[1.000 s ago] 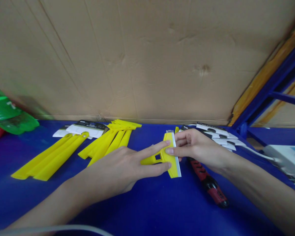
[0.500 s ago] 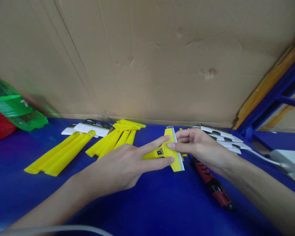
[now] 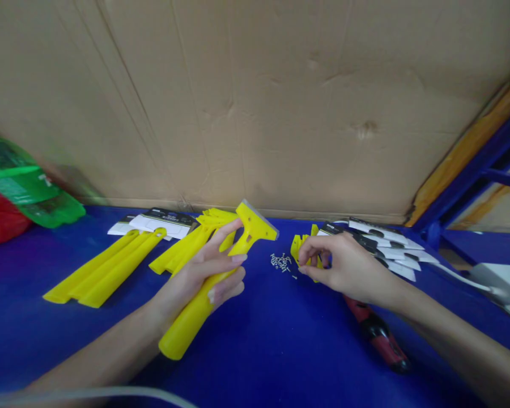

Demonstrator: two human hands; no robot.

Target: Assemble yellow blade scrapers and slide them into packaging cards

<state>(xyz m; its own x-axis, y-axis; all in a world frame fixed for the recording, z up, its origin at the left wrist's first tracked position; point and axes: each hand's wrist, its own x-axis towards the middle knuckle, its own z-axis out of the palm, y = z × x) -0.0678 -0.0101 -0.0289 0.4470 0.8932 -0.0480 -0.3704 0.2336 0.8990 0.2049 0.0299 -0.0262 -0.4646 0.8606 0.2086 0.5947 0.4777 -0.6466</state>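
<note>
A yellow scraper (image 3: 198, 306) is gripped in my left hand (image 3: 212, 269), its fingers wrapped round the long handle. Its wide head, with a pale blade along the edge, points up and to the right, and small holes show in the head's face. My right hand (image 3: 344, 263) has thumb and fingers pinched together over small yellow plastic pieces (image 3: 296, 245); whether anything is between the fingertips is hidden. Just left of those fingertips lies a small pile of silver screws (image 3: 280, 262). Under my right wrist rests a red and black screwdriver (image 3: 382, 337).
Yellow scraper handles (image 3: 104, 269) lie in groups at the left, near printed cards (image 3: 161, 222). More white and black cards (image 3: 397, 252) sit at the right, beside a white box (image 3: 499, 286) with a cable. A green bottle (image 3: 38, 195) lies far left. Cardboard (image 3: 255, 113) stands behind.
My left hand has drawn the scraper left and turned it over, now gripping its handle. My right hand has let go of the scraper's head and moved beside the screws, which now show.
</note>
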